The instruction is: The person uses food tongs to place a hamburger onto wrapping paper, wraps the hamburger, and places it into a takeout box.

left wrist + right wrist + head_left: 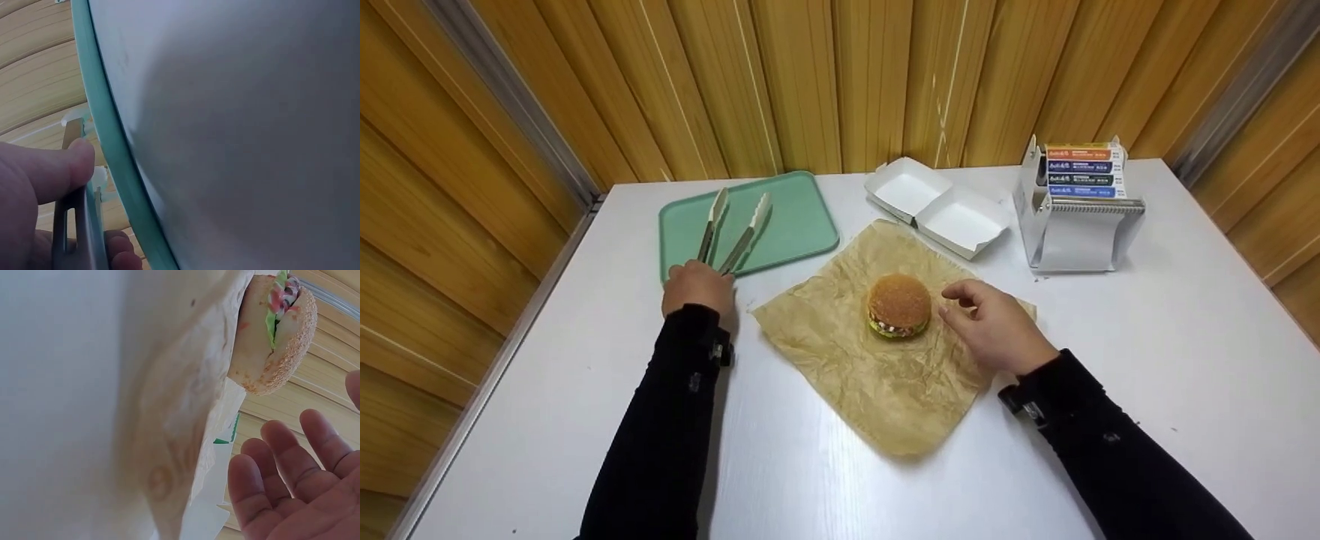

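Note:
A sesame-bun burger (898, 306) sits near the middle of a sheet of brown wrapping paper (840, 367), its filling facing the near side. My left hand (697, 289) grips a pair of metal tongs (744, 244) by the handle end, over the near left corner of the green tray (799, 217). The tongs' pale tips are spread apart above the tray. In the left wrist view the thumb presses on the slotted handle (79, 225). To the right of the burger, my right hand (997, 326) hovers over the paper with loosely bent fingers, apart from the bun and holding nothing.
Behind the paper stands an unfolded white food box (960, 221). At the back right is a metal dispenser (1076, 217) with several coloured label rolls. Wood-patterned panels (870, 82) enclose the white table (780, 465) at the back and sides.

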Available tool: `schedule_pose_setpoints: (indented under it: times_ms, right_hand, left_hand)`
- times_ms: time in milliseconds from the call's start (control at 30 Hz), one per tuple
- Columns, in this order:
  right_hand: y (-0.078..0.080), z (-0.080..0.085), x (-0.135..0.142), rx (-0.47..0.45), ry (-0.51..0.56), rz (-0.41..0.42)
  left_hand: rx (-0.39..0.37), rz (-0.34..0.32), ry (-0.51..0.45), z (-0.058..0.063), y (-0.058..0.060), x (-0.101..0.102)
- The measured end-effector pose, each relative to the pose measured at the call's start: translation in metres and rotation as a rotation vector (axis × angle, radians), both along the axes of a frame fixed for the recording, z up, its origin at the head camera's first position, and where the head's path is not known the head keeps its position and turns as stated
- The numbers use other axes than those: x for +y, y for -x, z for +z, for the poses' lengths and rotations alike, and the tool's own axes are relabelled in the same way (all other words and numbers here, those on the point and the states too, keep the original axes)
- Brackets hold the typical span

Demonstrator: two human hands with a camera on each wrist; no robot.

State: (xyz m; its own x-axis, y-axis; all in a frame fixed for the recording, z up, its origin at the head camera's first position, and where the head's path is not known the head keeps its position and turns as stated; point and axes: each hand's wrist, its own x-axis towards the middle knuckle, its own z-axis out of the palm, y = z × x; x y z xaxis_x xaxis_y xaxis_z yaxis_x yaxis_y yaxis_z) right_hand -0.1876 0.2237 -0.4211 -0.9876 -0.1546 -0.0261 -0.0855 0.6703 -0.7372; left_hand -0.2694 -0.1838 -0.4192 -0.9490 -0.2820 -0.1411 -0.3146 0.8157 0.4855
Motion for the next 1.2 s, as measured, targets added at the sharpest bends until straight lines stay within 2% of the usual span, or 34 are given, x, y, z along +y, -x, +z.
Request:
schedule_pose_setpoints:
  times_ms: [267, 467, 633, 767, 900, 1033, 1100, 1200]
  right_hand:
    - [0.001, 0.000, -0.002, -0.024, -0.065, 0.034]
    - [-0.001, 0.000, 0.003, -0.066, -0.160, 0.038]
    - [0.001, 0.000, 0.002, -0.107, -0.159, 0.056]
    - [0.002, 0.000, 0.002, -0.109, -0.176, 0.058]
    - [0.004, 0.001, 0.003, -0.095, -0.181, 0.056]
    - [0.006, 0.005, 0.006, -0.069, -0.178, 0.038]
    - [0.008, 0.009, 0.009, -0.053, -0.164, 0.020]
    - [0.012, 0.012, 0.009, -0.024, -0.133, -0.010]
  left_hand:
    - [-0.062, 0.022, 0.004, 0.010, 0.006, -0.003]
    - [-0.099, -0.030, 0.049, 0.007, 0.010, 0.004]
    - [-0.096, -0.027, 0.115, 0.003, 0.011, 0.001]
    - [-0.087, -0.036, 0.133, 0.003, 0.013, 0.000]
    - [-0.022, -0.050, 0.146, 0.009, 0.010, 0.010]
    - [0.077, -0.144, 0.112, 0.022, -0.004, 0.046]
    - [0.091, -0.241, 0.082, 0.028, -0.015, 0.072]
    - [0.043, -0.429, 0.063, 0.029, -0.031, 0.106]
